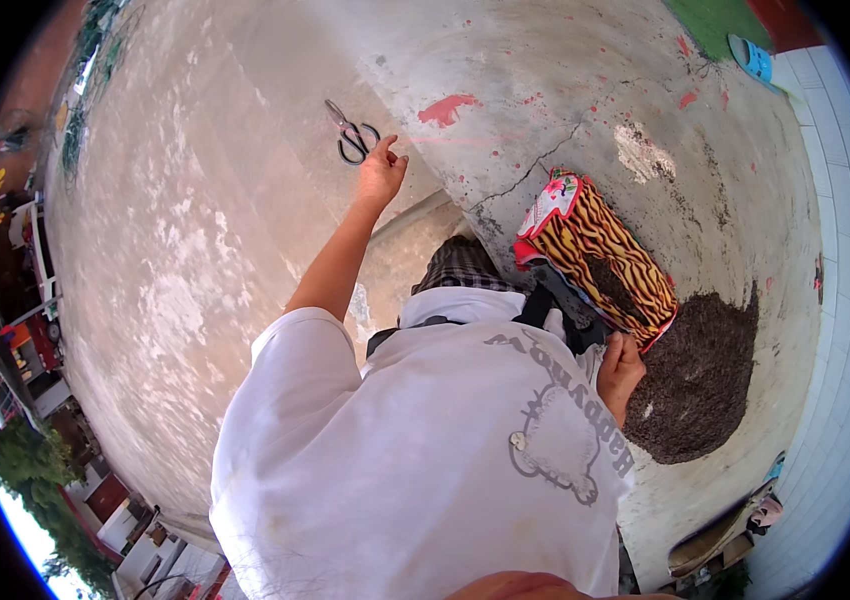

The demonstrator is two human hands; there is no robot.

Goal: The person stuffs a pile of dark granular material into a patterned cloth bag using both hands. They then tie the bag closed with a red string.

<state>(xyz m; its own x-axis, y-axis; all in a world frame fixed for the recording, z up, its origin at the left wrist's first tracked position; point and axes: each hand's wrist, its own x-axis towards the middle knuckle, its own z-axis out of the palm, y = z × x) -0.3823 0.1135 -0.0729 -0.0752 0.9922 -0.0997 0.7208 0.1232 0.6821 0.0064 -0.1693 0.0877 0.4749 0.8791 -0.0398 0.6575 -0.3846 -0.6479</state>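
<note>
Black-handled scissors point(351, 135) lie on the concrete floor, blades pointing away from me. My left hand point(383, 169) is stretched out just beside their handle loops, fingers apart, with nothing visible in it. To my right is a tiger-striped cloth bag point(605, 255) with a red edge and a white, flower-patterned end. A dark patch of loose material sits on its upper side. My right hand point(620, 371) is curled at the bag's near corner and appears to grip its edge; the fingertips are partly hidden.
A heap of dark granular material point(695, 382) lies on the floor beside the bag. A blue slipper point(753, 61) rests near a green mat point(714, 26) at upper right. White tiles point(841, 225) run along the right. A vehicle point(35, 330) stands far left.
</note>
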